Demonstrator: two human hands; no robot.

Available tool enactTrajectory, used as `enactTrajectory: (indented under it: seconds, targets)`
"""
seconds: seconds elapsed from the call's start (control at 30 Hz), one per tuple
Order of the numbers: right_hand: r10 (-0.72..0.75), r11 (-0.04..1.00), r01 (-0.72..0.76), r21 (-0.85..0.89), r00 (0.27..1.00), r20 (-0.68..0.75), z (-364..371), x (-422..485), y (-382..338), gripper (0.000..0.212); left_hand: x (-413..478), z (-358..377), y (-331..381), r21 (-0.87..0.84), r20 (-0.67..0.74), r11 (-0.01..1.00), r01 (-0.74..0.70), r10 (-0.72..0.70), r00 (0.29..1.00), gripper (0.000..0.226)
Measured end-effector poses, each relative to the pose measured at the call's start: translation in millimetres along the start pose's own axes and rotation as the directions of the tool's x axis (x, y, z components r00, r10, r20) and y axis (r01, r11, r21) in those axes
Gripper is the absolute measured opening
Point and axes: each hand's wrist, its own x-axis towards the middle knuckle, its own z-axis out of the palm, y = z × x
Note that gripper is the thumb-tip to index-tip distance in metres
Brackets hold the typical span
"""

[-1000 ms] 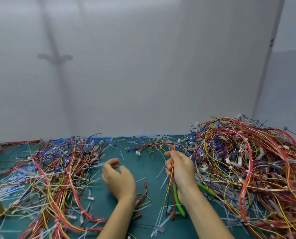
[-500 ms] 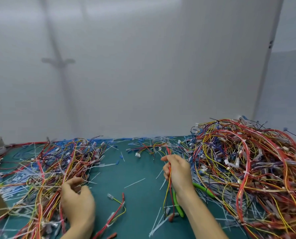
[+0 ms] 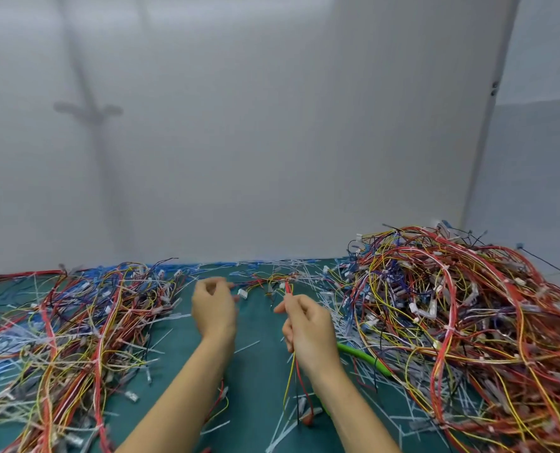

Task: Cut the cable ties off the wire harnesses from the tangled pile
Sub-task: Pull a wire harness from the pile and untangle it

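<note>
My right hand (image 3: pixel 308 325) grips a thin red and yellow wire harness (image 3: pixel 295 377), whose ends hang down towards me. A green cutter handle (image 3: pixel 365 356) sticks out to the right from under that hand. My left hand (image 3: pixel 213 308) is raised at the middle of the green mat (image 3: pixel 259 371), fingers curled. Its fingertips are beside a small loose harness (image 3: pixel 265 284) with a white connector (image 3: pixel 242 293). Whether they pinch it is unclear. The big tangled pile (image 3: pixel 451 322) rises at the right.
A flatter spread of red, yellow and blue harnesses (image 3: pixel 76 322) covers the left of the mat. Cut white and blue tie pieces (image 3: pixel 347 325) litter the mat around my hands and along the back edge. A grey wall stands close behind.
My left hand went out to the left spread with a harness, left it there, and has come back up to the middle. My right hand stayed put with its wires.
</note>
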Motion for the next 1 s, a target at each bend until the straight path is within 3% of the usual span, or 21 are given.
enactTrajectory:
  seconds: [0.03, 0.1, 0.17, 0.23, 0.37, 0.57, 0.7, 0.87, 1.0]
  targets:
    - [-0.025, 0.999, 0.025, -0.021, 0.999, 0.028, 1.5, -0.7, 0.8, 0.031, -2.1, 1.6, 0.4, -0.022, 0.134, 0.993, 0.118, -0.114, 0.984, 0.014]
    - [-0.071, 0.991, 0.084, -0.108, 0.991, 0.115, 3.1, -3.7, 2.0, 0.032, -5.5, 0.8, -2.6, 0.043, 0.397, 0.964, 0.264, -0.259, 0.880, 0.038]
    - [-0.095, 0.951, 0.156, -0.268, 0.969, 0.227, 4.0, -6.8, 3.2, 0.031, -8.4, -1.0, -8.6, 0.056, 0.574, 0.943, 0.329, -0.300, 0.762, 0.051]
    - [-0.073, 0.881, 0.210, -0.424, 0.945, 0.318, 4.2, -9.2, 3.8, 0.029, -10.2, -3.5, -16.2, -0.058, 0.662, 0.904, 0.424, -0.283, 0.694, 0.049]
    - [0.014, 0.823, 0.198, -0.532, 0.930, 0.368, 2.8, -11.3, 6.9, 0.026, -11.2, -10.9, -28.5, -0.242, 0.636, 0.874, 0.421, -0.184, 0.749, 0.033]
    - [0.052, 0.894, 0.050, -0.445, 0.975, 0.214, -5.9, -3.2, 9.4, 0.031, -23.2, -8.5, -30.4, -0.155, 0.598, 0.971, 0.184, -0.056, 0.800, 0.021]
    - [-0.002, 0.928, -0.019, -0.373, 0.998, -0.055, -16.9, 5.8, 10.3, 0.034, -30.6, -10.1, -30.0, -0.170, 0.668, 0.984, 0.044, 0.082, 0.740, 0.035]
    - [-0.204, 0.840, 0.021, -0.542, 0.938, -0.280, -15.8, 4.2, 3.9, 0.016, -37.8, -11.6, -30.4, -0.126, 0.708, 0.990, -0.058, 0.131, 0.694, 0.028]
    - [-0.098, 0.940, -0.021, -0.342, 0.940, -0.327, -16.5, 8.0, 1.5, 0.019, -37.3, -11.9, -34.9, -0.119, 0.758, 0.992, -0.046, 0.121, 0.641, 0.034]
